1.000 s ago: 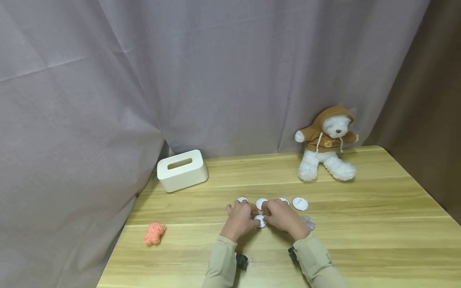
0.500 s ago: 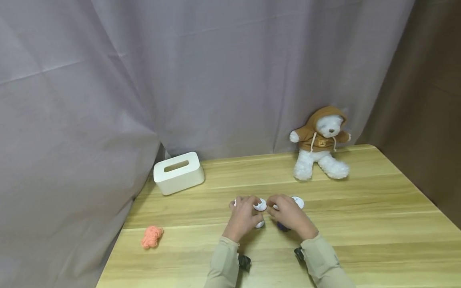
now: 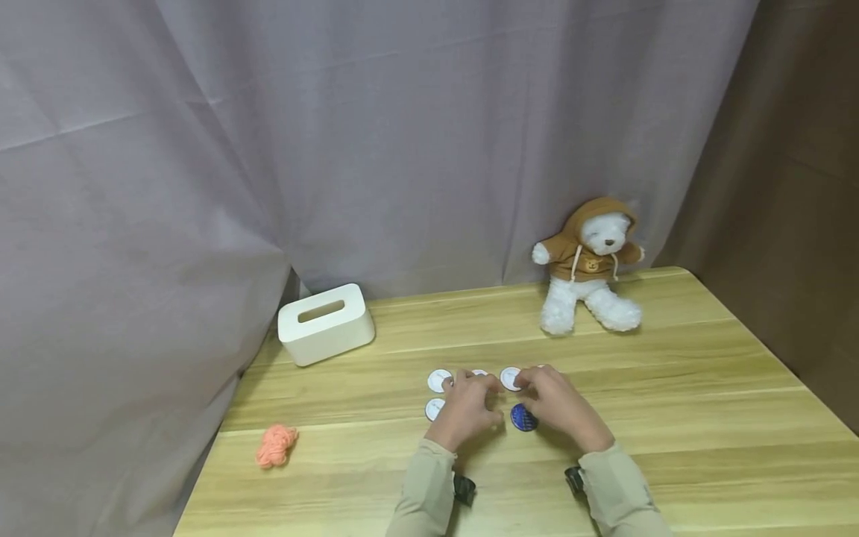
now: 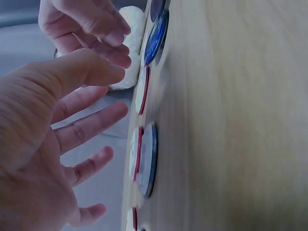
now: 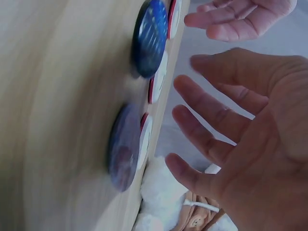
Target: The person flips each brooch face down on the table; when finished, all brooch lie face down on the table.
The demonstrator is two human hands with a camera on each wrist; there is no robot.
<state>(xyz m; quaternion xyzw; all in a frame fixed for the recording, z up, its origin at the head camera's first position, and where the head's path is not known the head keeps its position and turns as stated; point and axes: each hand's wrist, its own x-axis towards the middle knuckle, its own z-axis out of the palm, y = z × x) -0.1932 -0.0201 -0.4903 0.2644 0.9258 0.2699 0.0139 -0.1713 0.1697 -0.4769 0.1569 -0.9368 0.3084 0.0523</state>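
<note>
My left hand (image 3: 466,406) hovers over the table with fingers spread and bent, holding nothing. Just right of it, my right hand (image 3: 560,406) is held the same way, fingertips close to a white disc (image 3: 510,379). Below those fingertips a glossy blue badge-like disc (image 3: 524,418) lies on the wood. Two more white discs sit left of my left hand, one at the back (image 3: 440,380) and one in front (image 3: 435,408). In the right wrist view a purple disc (image 5: 125,149) lies near white discs with red rims. My hands partly cover other discs in the head view.
A white tissue box (image 3: 326,324) stands at the back left, and a bundle of coral yarn (image 3: 276,446) lies at the left. A white teddy bear (image 3: 590,265) in a brown hoodie sits at the back right, before a grey curtain (image 3: 403,149).
My hands have drawn apart and to the right, letting go of the disc between them. The blue disc now shows by my right hand, and a front white disc shows left of my left hand.
</note>
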